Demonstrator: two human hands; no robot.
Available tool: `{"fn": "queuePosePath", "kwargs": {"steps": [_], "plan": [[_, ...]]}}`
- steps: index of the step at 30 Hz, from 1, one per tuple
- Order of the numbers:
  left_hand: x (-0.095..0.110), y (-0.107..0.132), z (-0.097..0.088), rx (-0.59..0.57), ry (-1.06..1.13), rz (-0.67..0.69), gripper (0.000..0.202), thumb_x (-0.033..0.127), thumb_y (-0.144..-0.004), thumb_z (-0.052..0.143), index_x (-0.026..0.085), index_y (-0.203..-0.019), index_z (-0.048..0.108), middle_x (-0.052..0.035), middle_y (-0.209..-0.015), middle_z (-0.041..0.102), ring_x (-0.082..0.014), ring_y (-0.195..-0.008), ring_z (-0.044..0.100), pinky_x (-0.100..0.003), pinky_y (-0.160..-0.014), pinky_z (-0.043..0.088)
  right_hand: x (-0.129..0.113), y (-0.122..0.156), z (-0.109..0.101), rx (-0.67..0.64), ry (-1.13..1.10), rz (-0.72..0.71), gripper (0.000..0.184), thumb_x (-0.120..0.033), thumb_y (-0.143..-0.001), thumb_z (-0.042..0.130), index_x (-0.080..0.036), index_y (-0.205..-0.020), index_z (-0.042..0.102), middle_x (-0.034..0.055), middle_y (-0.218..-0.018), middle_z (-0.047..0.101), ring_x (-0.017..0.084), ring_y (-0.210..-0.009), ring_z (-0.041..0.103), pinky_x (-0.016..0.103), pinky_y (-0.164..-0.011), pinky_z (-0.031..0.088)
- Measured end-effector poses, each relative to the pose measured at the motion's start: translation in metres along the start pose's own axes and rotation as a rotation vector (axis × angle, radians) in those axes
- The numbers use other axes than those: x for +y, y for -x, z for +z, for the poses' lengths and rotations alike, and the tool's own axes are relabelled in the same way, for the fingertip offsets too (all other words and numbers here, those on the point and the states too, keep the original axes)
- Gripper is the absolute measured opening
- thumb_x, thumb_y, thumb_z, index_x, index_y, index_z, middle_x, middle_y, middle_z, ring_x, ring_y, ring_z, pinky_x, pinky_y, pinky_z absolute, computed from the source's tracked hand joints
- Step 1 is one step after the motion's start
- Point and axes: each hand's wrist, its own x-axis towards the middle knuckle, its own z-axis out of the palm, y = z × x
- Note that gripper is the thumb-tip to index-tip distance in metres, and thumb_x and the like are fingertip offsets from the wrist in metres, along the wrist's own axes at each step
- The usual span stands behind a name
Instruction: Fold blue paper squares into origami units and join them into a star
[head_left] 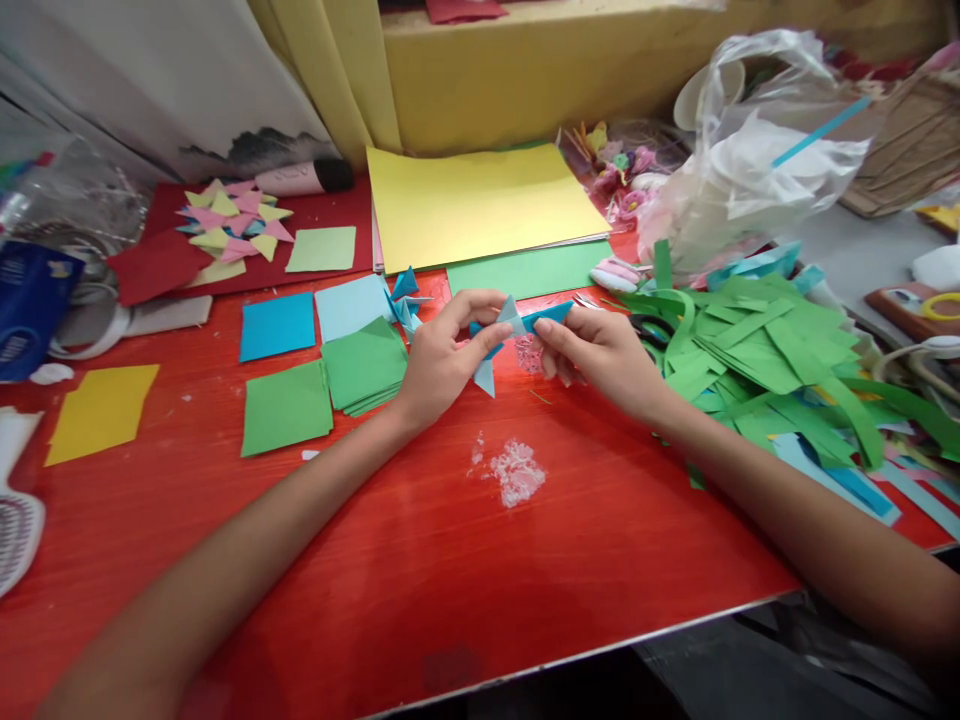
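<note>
Above the middle of the red table, my left hand [459,345] pinches a folded paper piece [486,377] in light and darker blue, one point hanging below the fingers. My right hand [592,350] is closed on a darker blue folded paper strip [550,316], which meets the light blue paper between the hands. Whether the two parts are joined I cannot tell. Just left of my left hand lie more blue folded pieces [406,300]. Beside them are a light blue square [351,305], a blue square [277,327] and two stacks of green squares [286,408].
Large yellow sheets [487,205] lie at the back. A folded pink and yellow star ring [234,218] rests on red paper at the left. Green paper scraps [780,350] are heaped at right, near dark-handled scissors [652,328] and a clear plastic bag [772,170].
</note>
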Motion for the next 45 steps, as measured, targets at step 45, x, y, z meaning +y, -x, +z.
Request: {"fn": "queuePosePath", "kwargs": {"steps": [45], "plan": [[-0.006, -0.015, -0.001, -0.096, 0.510, -0.288, 0.020, 0.012, -0.079, 0.058, 0.018, -0.096, 0.048, 0.0039, -0.071, 0.058, -0.0067, -0.051, 0.059, -0.023, -0.054, 0.052, -0.076, -0.125, 0.071, -0.306, 1.008, -0.244, 0.028, -0.031, -0.076, 0.064, -0.015, -0.100, 0.068, 0.0098, -0.095, 0.066, 0.022, -0.083, 0.059, 0.030, -0.064, 0.037]]}}
